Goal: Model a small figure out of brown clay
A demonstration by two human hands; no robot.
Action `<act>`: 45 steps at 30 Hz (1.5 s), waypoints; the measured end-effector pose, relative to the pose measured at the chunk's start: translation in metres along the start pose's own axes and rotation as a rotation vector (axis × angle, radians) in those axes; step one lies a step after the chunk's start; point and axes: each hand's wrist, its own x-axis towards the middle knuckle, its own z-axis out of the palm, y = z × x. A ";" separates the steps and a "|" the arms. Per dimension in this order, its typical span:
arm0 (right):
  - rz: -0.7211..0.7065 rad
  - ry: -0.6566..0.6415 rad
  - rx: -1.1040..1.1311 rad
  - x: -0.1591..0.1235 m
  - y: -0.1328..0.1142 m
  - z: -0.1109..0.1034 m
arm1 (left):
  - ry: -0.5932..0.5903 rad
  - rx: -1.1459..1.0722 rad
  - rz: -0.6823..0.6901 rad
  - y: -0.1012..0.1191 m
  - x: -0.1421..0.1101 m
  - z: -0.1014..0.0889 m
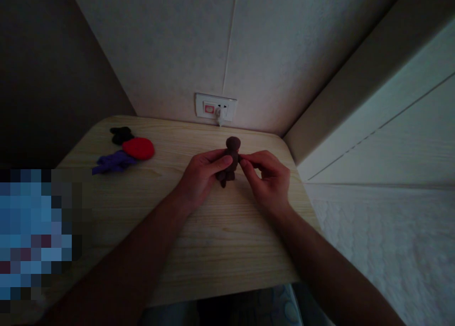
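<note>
A small brown clay figure [232,148] with a round head, a body and stubby lower parts is held upright above the table. My left hand [203,175] is closed round its body from the left, the thumb lying across the front. At the figure's right side, my right hand [269,178] pinches with thumb and forefinger against a small dark bit that touches the body. Whether that bit is an arm of the figure or a separate piece, I cannot tell. The figure's back is hidden.
On the wooden table [199,250], at the back left, lie a red clay disc [138,148], a purple clay lump [115,162] and a black clay lump [122,134]. A wall socket [216,107] with a plug is behind the table. A pale cabinet [373,127] stands on the right.
</note>
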 end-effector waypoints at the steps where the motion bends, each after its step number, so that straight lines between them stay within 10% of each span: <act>1: 0.001 0.000 -0.009 0.000 0.000 0.000 | -0.001 0.007 0.005 0.000 0.000 0.000; 21: -0.062 -0.016 -0.103 -0.001 -0.013 0.001 | -0.010 0.001 0.030 -0.003 0.000 -0.002; 33: 0.363 -0.012 0.343 0.004 0.008 0.003 | -0.038 0.056 0.053 -0.004 0.001 -0.004; 45: 0.476 -0.078 0.505 0.004 0.013 0.002 | -0.058 0.080 0.036 -0.003 0.000 -0.006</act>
